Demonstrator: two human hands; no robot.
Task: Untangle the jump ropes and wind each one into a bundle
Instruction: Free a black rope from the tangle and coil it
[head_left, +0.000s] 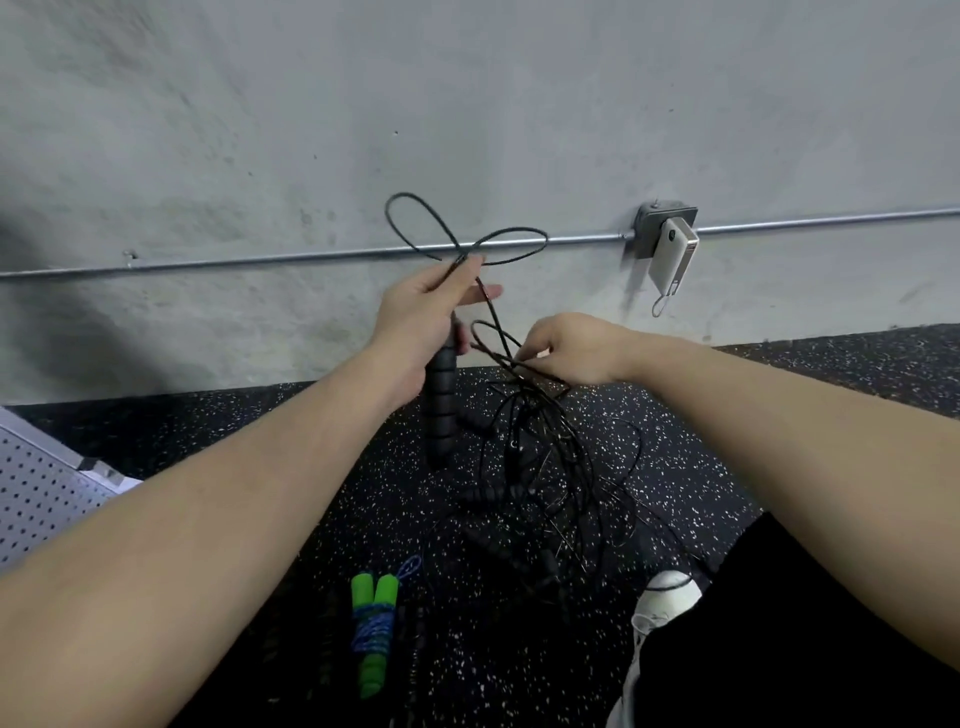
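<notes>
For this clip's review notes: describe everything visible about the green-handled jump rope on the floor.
The green-handled jump rope lies on the black speckled floor near the bottom of the view, left of the white shoe. It has two bright green handles, foam by the look, lying side by side. Its blue cord is wound tightly round the middle of the handles as a finished bundle, with a small loop sticking out at the upper end. Neither hand touches it, and it lies apart from the tangled black ropes.
</notes>
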